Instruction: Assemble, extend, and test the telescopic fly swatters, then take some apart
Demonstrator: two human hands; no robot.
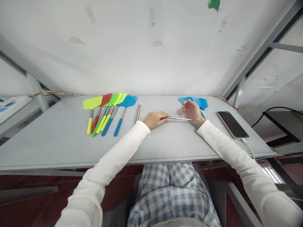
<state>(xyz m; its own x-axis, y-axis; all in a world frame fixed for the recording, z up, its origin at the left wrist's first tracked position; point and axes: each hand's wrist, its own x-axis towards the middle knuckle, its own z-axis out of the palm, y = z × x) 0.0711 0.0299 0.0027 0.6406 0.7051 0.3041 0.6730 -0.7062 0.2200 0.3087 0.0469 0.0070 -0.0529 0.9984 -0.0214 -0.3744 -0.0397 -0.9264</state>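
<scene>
My left hand [155, 119] is closed on one end of a thin silver metal rod [178, 118], held level above the grey table. The rod's other end reaches the heel of my right hand [192, 111]; whether they touch I cannot tell. My right hand is turned palm inward with its fingers loosely bent and apart, in front of the blue fly swatter heads [200, 101]. It partly hides them and the blue handle below. More silver rods [136, 115] lie just left of my left hand.
Several fly swatters with yellow [92, 102], red, green and blue [131, 101] heads lie fanned out at the left. A phone [232, 125] with a white cable [248, 146] lies at the right. A white wall [151, 69] stands behind the table [59, 142].
</scene>
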